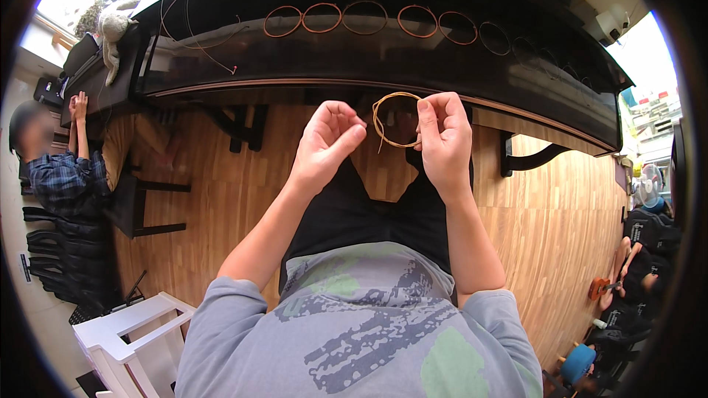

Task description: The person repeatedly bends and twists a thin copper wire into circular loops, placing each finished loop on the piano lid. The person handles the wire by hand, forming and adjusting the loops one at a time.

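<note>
A golden coiled guitar string (377, 127) hangs upright between my hands. My right hand (448, 136) pinches the right side of its ring between thumb and fingers. A short loose end sticks out below the coil's left side. My left hand (328, 140) is just left of the ring, apart from it, with its fingers loosely curled and the thumb separate; nothing shows in it. Beyond my hands, copper-coloured string coils (321, 18) lie in a row on a glossy black piano (295, 66), with thinner dark coils (495, 38) farther right. An uncoiled string (210, 48) with a small red end lies at the left.
At the left sits a person (59, 151) in a checked shirt, beside a dark bench (133, 203). A white wooden stand (122, 332) is at the lower left. Black bags (653, 228) and a small orange ukulele (599, 289) are at the right, on the wooden floor.
</note>
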Motion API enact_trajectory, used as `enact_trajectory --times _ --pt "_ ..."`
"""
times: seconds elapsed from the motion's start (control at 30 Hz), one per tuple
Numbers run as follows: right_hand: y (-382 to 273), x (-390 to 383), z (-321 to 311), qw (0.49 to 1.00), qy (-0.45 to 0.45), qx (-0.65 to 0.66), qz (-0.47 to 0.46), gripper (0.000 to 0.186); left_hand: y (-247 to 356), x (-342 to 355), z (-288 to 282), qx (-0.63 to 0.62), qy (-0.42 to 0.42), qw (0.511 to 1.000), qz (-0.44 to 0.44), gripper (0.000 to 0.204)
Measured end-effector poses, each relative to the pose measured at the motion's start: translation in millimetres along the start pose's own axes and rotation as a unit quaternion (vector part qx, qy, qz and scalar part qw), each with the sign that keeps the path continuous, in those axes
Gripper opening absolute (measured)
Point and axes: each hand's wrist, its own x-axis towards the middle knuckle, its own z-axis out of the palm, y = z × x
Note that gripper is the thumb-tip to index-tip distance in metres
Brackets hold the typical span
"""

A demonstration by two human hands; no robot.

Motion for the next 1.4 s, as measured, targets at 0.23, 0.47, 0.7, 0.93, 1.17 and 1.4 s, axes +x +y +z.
enact_trajectory --times 0.23,0.47,0.7,0.93,1.17,1.4 --pt "-16 -22 3 0.988 -0.076 0.106 0.087 0.019 11 -6 14 0.029 -0.001 0.998 -0.052 0.022" --pt "-16 -40 -15 0.979 -0.121 0.117 0.113 0.032 3 -20 19 0.032 0.012 0.999 -0.041 0.023" --pt "-12 -39 -23 0.988 -0.139 0.039 0.048 0.03 2 -23 25 -0.039 -0.042 0.997 -0.051 0.02" --pt "-20 -32 -14 0.984 -0.078 -0.138 -0.077 0.018 6 -15 21 -0.142 -0.079 0.978 -0.131 0.026" --pt "-7 -6 -12 0.929 -0.05 -0.233 -0.283 0.021 12 0 28 -0.215 -0.175 0.95 -0.145 0.034" --pt "-5 9 0 0.889 -0.027 -0.273 -0.366 0.028 14 29 22 -0.301 -0.155 0.931 -0.138 0.033"
